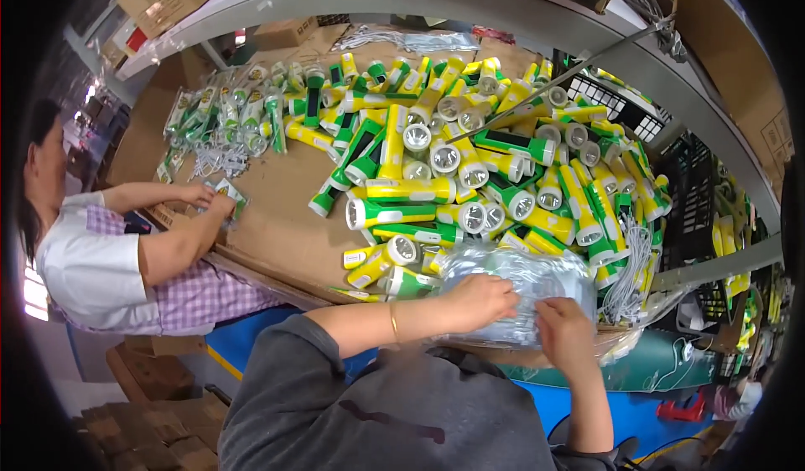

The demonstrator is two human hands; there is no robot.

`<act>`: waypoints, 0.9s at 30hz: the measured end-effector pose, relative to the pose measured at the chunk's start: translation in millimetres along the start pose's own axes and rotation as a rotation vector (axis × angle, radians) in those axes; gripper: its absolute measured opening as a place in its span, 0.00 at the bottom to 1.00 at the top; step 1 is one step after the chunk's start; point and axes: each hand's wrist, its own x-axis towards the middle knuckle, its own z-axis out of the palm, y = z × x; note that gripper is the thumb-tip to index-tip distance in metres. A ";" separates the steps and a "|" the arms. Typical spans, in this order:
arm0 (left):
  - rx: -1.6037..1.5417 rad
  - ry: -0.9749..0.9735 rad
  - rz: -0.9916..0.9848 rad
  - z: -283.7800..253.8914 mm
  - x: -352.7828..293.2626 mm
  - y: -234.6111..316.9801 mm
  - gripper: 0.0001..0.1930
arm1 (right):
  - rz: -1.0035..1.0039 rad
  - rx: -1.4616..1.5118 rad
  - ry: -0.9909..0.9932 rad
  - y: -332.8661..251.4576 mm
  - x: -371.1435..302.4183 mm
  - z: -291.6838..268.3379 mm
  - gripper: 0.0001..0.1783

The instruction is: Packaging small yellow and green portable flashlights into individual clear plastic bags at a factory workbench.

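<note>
A stack of clear plastic bags [549, 276] lies at the table's near edge, in front of me. My left hand [486, 300] rests over the stack, its fingers closed in a pinch at the bags. Just to its right, my right hand [565, 330] has thumb and fingertips bent together at the bags' near right part. Whether each pinch holds one bag or several I cannot make out. Beyond the stack spreads a big heap of yellow and green flashlights [411, 190] with clear round lenses, some with dark panels on their sides.
At the left, a co-worker [126, 253] handles a small package beside bagged flashlights [231, 110]. White cables [633, 261] hang bundled at the heap's right. A grey shelf beam [470, 5] arches overhead, and black crates [692, 194] stand at the right. Bare cardboard [285, 211] covers the table.
</note>
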 end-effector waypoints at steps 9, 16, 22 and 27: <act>-0.071 0.253 -0.280 11.3 21.6 10.6 0.06 | -0.029 0.193 -0.057 43.7 45.9 9.2 0.02; 0.157 0.446 -0.097 -21.6 25.8 29.4 0.13 | -0.320 -0.267 0.357 21.6 37.8 -11.6 0.15; 0.304 0.119 -0.214 -20.8 32.3 30.9 0.13 | -0.404 -0.283 0.233 32.0 12.8 -2.2 0.14; -0.186 0.046 -0.144 -22.5 39.4 32.2 0.09 | -0.023 -0.001 0.207 42.8 7.9 7.5 0.08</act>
